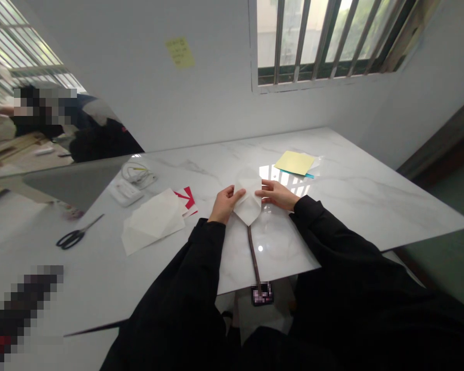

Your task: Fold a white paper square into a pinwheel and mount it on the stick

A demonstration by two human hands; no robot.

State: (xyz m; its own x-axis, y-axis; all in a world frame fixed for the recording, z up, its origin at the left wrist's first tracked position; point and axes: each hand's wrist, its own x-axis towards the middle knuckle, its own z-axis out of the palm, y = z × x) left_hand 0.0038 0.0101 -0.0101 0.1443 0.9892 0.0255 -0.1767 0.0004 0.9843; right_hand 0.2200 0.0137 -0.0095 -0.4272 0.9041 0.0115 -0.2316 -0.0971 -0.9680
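A white folded sheet of paper (248, 198) lies on the white marble table (351, 206) in front of me, its lower end coming to a point. My left hand (225, 203) pinches its left edge with thumb and fingers. My right hand (276, 195) presses on its right edge with the fingers closed on the paper. Both arms are in black sleeves.
White sheets (152, 221) and red paper scraps (187, 198) lie to the left, with black scissors (75, 237) farther left. Yellow and blue sheets (295, 163) lie beyond my right hand. A white cable and charger (133, 180) sit near the back left. Another person sits at far left.
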